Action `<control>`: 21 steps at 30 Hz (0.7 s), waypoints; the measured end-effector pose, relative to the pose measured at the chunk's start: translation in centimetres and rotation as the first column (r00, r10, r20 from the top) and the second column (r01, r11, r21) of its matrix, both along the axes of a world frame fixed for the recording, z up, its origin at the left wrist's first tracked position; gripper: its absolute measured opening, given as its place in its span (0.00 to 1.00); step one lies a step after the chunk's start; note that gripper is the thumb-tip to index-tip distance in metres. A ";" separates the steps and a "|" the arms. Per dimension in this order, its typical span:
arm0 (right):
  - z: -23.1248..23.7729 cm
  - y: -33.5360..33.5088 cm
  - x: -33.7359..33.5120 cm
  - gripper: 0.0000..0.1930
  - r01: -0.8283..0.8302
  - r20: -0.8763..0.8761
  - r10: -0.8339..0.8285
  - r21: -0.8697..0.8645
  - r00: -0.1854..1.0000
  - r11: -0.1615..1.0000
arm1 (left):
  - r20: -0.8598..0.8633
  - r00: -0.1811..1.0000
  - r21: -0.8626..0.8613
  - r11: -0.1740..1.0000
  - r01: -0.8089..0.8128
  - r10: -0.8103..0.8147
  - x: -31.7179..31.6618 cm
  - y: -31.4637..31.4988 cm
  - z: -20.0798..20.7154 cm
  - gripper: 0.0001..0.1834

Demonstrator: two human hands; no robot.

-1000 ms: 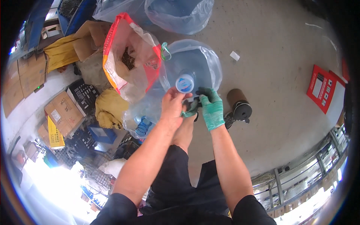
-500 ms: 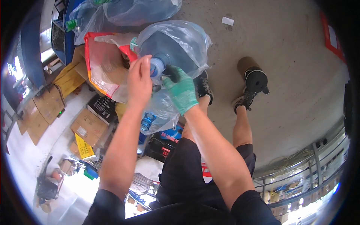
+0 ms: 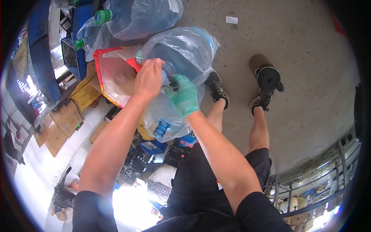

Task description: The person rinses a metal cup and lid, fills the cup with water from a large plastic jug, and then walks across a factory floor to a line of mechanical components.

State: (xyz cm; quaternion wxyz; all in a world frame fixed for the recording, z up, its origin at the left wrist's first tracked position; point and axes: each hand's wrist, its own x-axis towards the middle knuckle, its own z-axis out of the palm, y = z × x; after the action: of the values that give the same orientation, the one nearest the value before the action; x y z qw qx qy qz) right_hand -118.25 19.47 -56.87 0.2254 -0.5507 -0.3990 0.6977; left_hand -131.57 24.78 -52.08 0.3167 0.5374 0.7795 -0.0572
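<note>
Just right of the red-edged sack [image 3: 120,79], the large bottle [image 3: 164,50] has the left hand [image 3: 149,80], fingers [image 3: 157,66] together, and gloved right hand [image 3: 182,94], curled, at its neck [image 3: 169,67], both grips unclear.

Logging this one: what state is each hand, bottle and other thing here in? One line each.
Bottle, bagged, neck toward the hands; cap hidden.
Left hand, bare, curled at that neck; grasp hidden.
Right hand, gloved, fingers bent near the neck; contact unclear.
Green-capped bottles, bagged, capped, necks pointing left.
Blue-necked bottle, bagged; capped or not, can't tell.
Sack, open.
White slip, lying flat.
</note>
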 end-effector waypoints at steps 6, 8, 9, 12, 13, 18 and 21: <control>-1.8 0.7 0.7 0.24 0.013 -0.402 -0.142 -0.308 0.905 0.951 | -0.003 1.000 0.029 0.999 -0.021 0.021 -0.1 -0.1 -0.1 0.28; -2.2 1.3 1.1 0.23 -0.011 -0.402 -0.108 -0.282 0.909 0.959 | -0.008 1.000 0.024 0.999 -0.029 0.029 0.1 -0.1 0.0 0.28; -2.0 1.6 1.2 0.23 -0.036 -0.402 -0.073 -0.258 0.913 0.966 | -0.010 0.999 0.024 0.999 -0.030 0.030 0.0 -0.2 -0.1 0.28; -1.6 1.9 1.5 0.20 -0.038 -0.461 -0.128 -0.334 0.878 0.942 | -0.003 0.999 0.042 0.998 -0.037 0.037 -0.2 -0.4 -0.2 0.28; -1.8 1.8 1.6 0.20 -0.037 -0.459 -0.128 -0.333 0.879 0.942 | 0.003 0.999 0.044 0.998 -0.037 0.037 -0.2 -0.4 -0.3 0.28; -2.0 2.0 1.5 0.13 -0.042 -0.499 -0.253 -0.506 0.829 0.861 | 0.015 0.999 0.035 0.999 -0.039 0.039 -0.2 -0.4 -0.4 0.26; -1.2 1.7 0.1 0.13 0.152 -0.346 -0.525 -0.707 0.777 0.690 | 0.008 1.000 0.035 0.999 -0.027 0.027 -0.4 -0.3 -0.5 0.26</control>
State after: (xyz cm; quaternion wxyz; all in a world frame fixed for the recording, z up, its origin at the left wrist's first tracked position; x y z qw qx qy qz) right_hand -118.11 21.13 -58.06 0.2523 -0.4477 0.0565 0.8560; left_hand -131.93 24.49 -52.57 0.3109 0.5325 0.7864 -0.0374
